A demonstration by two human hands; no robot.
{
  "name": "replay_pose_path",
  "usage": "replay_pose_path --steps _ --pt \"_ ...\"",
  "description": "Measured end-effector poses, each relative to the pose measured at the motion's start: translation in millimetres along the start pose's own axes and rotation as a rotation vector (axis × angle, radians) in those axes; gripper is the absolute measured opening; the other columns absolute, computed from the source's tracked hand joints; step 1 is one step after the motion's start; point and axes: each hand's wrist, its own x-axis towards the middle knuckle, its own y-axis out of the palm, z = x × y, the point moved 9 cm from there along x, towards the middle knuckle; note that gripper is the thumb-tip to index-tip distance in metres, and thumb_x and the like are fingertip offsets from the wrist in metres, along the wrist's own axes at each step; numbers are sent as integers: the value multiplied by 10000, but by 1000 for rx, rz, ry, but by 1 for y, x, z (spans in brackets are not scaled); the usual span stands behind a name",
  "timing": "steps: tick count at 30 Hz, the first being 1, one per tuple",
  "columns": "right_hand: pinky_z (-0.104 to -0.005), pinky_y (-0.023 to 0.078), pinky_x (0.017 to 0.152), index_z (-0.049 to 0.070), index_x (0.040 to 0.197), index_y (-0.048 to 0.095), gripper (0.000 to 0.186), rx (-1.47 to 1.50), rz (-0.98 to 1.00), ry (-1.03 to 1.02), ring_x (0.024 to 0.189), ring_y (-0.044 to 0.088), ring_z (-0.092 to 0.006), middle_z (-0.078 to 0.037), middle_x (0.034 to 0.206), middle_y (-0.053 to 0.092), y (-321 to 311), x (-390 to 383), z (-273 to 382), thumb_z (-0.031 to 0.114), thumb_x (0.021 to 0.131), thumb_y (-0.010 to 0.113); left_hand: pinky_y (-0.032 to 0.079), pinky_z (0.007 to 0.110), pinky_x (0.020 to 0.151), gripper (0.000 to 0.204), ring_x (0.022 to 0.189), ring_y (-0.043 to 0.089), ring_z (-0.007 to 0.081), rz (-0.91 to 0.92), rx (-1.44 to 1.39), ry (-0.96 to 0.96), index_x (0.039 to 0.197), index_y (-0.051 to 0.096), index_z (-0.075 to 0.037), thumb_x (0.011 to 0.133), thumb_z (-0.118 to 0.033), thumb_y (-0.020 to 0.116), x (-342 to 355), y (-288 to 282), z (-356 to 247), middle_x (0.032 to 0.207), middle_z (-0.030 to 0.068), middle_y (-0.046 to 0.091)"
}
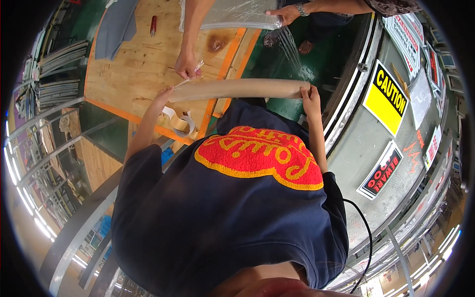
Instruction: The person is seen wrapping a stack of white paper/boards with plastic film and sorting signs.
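Brown-cored clear film roll (242, 89) held crosswise in front of torso, left part above plywood table (129, 74). Left hand (161, 99) fingers gripping its left end, right hand (311, 103) fingers gripping the right end; exact finger wrap on left partly hidden. Roll looks stiff, fairly light, probably slick on the film surface, core not fragile; best held at both ends, clear of the thin, easily torn film.

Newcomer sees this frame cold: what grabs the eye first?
The red-and-yellow patch on the dark shirt, mid-picture. Next, the yellow-and-black sign on the grey surface at right, and the long tan roll held between left grip and right grip, upper middle.
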Motion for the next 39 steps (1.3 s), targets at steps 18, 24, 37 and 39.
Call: replay_pose_path --steps 18,24,37,39 --pt "-348 449 744 -46 1054 503 349 -120 -85 -71 863 600 -302 -210 913 600 -8 -14 13 248 868 539 421 257 809 397 915 553 122 -8 -136 -37 1141 528 -41 895 -353 510 -17 10 8 1019 36 587" --pt "-343 449 742 -52 1043 508 347 -74 -112 -73 852 599 -288 -207 903 599 -10 -20 13 249 872 533 418 293 836 429 950 553 143 -26 -54 -141 1147 523 -17 908 -370 467 -38 10 -7 1039 64 593" --pt "-280 429 727 -59 996 512 298 124 -34 28 805 540 -164 -133 869 579 1 -24 -11 219 890 510 446 297 830 440 955 576 162 70 5 -235 1126 537 -6 891 -376 498 -50 -18 -25 1050 85 603" --pt "-279 429 727 -62 996 511 302 137 -40 68 805 539 -163 -130 870 579 3 -26 -16 221 890 511 440 296 845 434 978 568 161 86 15 -286 1122 541 -16 888 -379 502 -53 -20 -30 1064 79 600"
